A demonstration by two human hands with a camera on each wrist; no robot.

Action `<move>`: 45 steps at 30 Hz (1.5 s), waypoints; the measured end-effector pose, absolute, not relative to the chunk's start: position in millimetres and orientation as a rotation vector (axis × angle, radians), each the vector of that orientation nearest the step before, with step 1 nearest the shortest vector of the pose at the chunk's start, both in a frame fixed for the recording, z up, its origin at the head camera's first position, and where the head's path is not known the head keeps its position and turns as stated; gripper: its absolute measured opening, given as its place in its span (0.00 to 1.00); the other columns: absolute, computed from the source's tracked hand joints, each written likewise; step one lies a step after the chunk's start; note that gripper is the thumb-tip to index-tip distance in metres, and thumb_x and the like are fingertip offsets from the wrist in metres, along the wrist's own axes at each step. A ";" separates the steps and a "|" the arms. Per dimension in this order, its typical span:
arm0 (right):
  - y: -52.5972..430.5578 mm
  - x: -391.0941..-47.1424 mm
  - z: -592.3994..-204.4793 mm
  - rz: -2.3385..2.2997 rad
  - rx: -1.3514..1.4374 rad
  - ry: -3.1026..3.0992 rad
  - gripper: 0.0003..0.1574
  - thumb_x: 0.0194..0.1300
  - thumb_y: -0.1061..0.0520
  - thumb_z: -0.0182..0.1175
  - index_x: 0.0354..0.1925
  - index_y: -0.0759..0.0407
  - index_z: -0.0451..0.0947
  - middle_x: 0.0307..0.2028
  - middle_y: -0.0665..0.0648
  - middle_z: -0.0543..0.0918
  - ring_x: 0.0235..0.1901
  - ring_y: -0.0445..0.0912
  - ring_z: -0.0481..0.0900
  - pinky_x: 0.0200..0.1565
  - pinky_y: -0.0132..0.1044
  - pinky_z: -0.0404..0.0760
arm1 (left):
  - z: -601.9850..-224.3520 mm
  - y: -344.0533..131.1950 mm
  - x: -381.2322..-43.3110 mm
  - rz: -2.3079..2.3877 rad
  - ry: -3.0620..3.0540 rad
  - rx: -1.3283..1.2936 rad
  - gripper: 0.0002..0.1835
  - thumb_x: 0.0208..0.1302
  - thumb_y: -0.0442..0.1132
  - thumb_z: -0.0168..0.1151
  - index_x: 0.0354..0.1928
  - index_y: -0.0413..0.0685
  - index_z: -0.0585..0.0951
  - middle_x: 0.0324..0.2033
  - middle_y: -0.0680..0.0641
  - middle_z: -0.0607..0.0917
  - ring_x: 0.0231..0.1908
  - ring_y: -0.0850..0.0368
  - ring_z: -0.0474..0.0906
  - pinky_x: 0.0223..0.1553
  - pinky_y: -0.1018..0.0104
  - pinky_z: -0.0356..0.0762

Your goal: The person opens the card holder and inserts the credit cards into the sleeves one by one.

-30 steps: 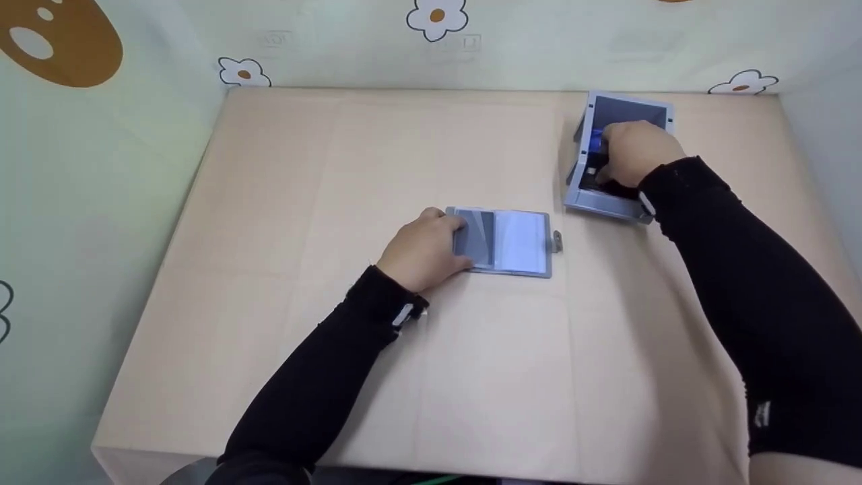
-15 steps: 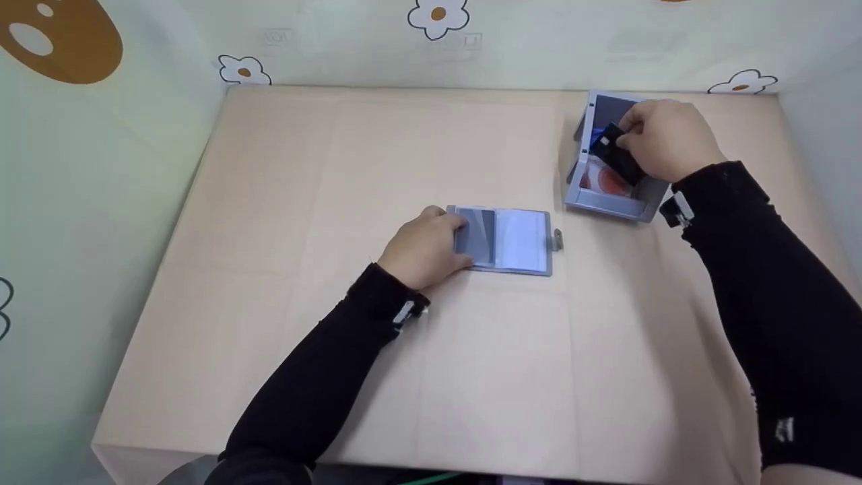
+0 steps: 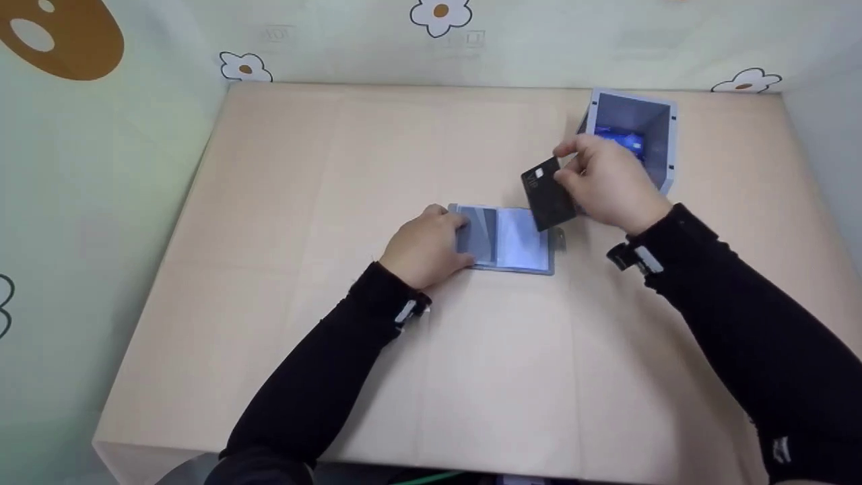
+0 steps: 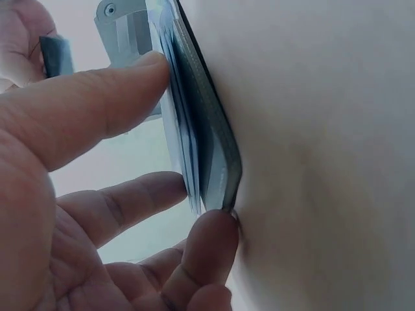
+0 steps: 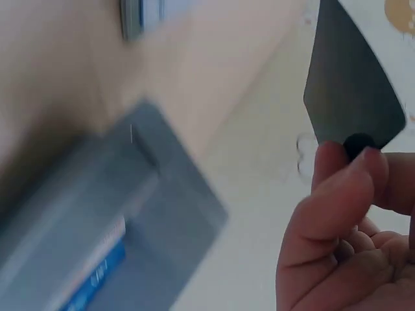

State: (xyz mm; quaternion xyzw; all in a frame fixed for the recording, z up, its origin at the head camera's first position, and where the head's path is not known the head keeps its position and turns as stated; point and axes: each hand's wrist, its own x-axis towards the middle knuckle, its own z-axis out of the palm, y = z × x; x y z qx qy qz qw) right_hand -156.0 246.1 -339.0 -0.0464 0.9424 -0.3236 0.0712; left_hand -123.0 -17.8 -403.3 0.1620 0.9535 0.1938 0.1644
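A grey card holder [image 3: 525, 239] with clear sleeves lies spread on the table. My left hand [image 3: 425, 248] grips its left end; the left wrist view shows my thumb [image 4: 133, 81] across the thin sleeves [image 4: 183, 123] and fingertips at the cover's edge. Between thumb and fingers, my right hand [image 3: 609, 182] pinches a black card [image 3: 549, 199] with a small pale chip and "VIP" lettering. Tilted, the card overlaps the right end of the holder in the head view. In the right wrist view the card [image 5: 350, 84] points up from my fingers.
A grey open-topped box [image 3: 667, 141] stands at the back right, partly behind my right hand. Inside is a blue card [image 3: 626, 141]. The holder's snap strap [image 3: 560, 240] sticks out to the right. A wall with flower prints [image 3: 441, 13] borders the table's back.
My right hand has drawn the black card out of the grey box and carried it left and down to the card holder. My left hand has stayed on the holder.
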 end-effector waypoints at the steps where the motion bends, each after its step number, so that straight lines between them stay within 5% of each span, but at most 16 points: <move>1: 240.7 -154.0 -343.3 -0.964 -0.156 2.810 0.19 0.75 0.62 0.59 0.62 0.62 0.78 0.37 0.61 0.88 0.27 0.40 0.79 0.27 0.28 0.75 | -403.2 -17.8 -123.1 0.555 2.718 0.460 0.32 0.64 0.52 0.74 0.68 0.48 0.80 0.59 0.41 0.81 0.47 0.52 0.82 0.54 0.55 0.83; 18: 212.5 -149.2 -383.2 -0.998 -0.222 2.639 0.19 0.74 0.64 0.58 0.61 0.67 0.74 0.29 0.55 0.83 0.19 0.37 0.75 0.24 0.30 0.73 | -400.4 -17.3 -123.1 0.566 2.689 0.443 0.32 0.64 0.51 0.74 0.68 0.50 0.80 0.61 0.42 0.80 0.47 0.52 0.82 0.55 0.56 0.82; 45: 201.0 -142.4 -394.5 -1.001 -0.136 2.563 0.20 0.76 0.64 0.57 0.63 0.69 0.72 0.37 0.61 0.86 0.25 0.41 0.80 0.30 0.30 0.82 | -400.5 -16.8 -122.6 0.550 2.698 0.447 0.32 0.64 0.51 0.73 0.69 0.48 0.80 0.61 0.41 0.80 0.46 0.52 0.82 0.55 0.56 0.82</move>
